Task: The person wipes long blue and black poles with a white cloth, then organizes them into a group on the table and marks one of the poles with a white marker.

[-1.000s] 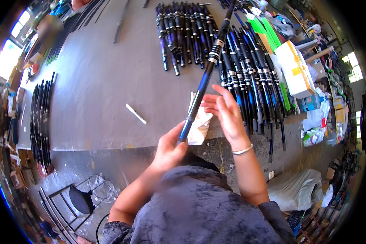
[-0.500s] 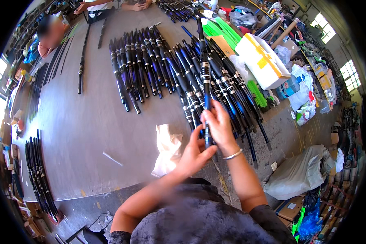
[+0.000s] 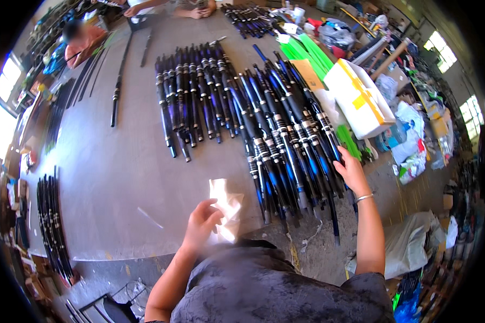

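A crowded row of black-and-blue fishing rods [image 3: 285, 140] with silver rings lies on the table to my right. My right hand [image 3: 351, 173] is closed around a rod at the right edge of this row, thumb and forefinger on its dark shaft. My left hand [image 3: 202, 223] is over the left edge of a crumpled off-white cloth or paper [image 3: 230, 210]. Its fingers are loosely bent, with a gap between thumb and forefinger; whether they touch the cloth is hard to tell. A second group of rods [image 3: 196, 97] lies farther off, left of the first.
The grey table [image 3: 129, 177] carries a bundle of rods [image 3: 53, 226] at far left and a thin white stick [image 3: 150, 217]. A white foam box [image 3: 355, 102] and green strips [image 3: 312, 54] stand at the right. Across the table sits a person [image 3: 83, 48]; other people's hands show beyond.
Both hands were holding one rod upright before me. Now that rod is down among the right-hand row; my right hand has moved right, my left hand left to the cloth.
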### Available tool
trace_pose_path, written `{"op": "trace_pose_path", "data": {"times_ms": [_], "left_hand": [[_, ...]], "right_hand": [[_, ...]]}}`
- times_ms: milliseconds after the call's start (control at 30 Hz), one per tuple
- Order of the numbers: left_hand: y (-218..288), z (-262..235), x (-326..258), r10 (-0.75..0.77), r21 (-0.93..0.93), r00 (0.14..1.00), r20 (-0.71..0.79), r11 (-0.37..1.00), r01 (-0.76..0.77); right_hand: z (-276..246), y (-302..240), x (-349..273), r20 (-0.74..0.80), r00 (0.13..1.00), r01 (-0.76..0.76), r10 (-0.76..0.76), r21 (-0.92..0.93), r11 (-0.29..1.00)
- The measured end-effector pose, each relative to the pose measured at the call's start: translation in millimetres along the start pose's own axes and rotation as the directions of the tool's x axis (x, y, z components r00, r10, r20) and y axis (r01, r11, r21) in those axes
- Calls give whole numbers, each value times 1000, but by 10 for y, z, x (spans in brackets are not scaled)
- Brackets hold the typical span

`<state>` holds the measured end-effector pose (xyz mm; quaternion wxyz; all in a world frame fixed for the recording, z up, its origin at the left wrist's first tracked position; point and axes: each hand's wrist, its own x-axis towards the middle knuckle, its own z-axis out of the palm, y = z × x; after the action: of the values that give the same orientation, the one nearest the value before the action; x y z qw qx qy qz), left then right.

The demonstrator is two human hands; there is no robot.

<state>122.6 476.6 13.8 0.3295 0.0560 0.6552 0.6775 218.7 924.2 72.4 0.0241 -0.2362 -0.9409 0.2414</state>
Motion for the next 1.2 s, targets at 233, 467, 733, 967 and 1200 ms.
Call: {"op": "trace_pose_path", "data": {"times_ms": [233, 467, 733, 967, 1200], "left_hand": [[-183, -227, -159, -42, -27, 979, -200, 999, 37], [-152, -343, 13, -14, 87, 984, -176, 996, 30], [-54, -1421, 1540, 222, 364, 837, -500, 931, -30], [232, -1765, 2723, 355, 685, 734, -579, 701, 201], [330, -1731, 2996, 294, 613, 802, -521, 783, 111]], "right_hand": [[116, -52, -84, -88, 984, 117, -153, -324, 939], [83, -49, -105, -118, 991, 41, -65, -196, 980], [-110, -472, -608, -418, 904, 132, -90, 72, 989], [182, -822, -1768, -379, 924, -39, 58, 58, 998], [692, -1920, -2471, -518, 827, -207, 219, 83, 975]]}}
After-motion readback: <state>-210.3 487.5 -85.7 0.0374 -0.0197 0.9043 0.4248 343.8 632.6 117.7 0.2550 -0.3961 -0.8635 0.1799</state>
